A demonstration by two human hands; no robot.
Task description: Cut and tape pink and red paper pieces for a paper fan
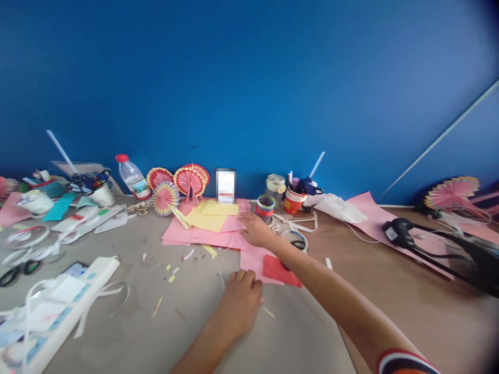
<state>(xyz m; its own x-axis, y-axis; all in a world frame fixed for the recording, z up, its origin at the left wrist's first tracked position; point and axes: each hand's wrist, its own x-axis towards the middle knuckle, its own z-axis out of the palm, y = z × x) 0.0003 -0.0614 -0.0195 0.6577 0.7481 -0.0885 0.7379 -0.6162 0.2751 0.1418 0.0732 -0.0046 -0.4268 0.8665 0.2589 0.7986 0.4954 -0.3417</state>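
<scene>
Right hand (pixel 257 230) touches pink paper (pixel 208 237) at twelve o'clock from left hand (pixel 240 301); right fingers' grip cannot be determined. Left fingers curl together at desk (pixel 148 337).

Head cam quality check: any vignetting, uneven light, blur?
Head view: dark vignetting in the right-hand corners; blue wall unevenly lit, paler toward the right; upright white panel pixelated, text unreadable; black object soft at the right edge; left hand and right hand readable in outline, fine detail soft.

Blue wall (pixel 249 93), perhaps a partition
</scene>
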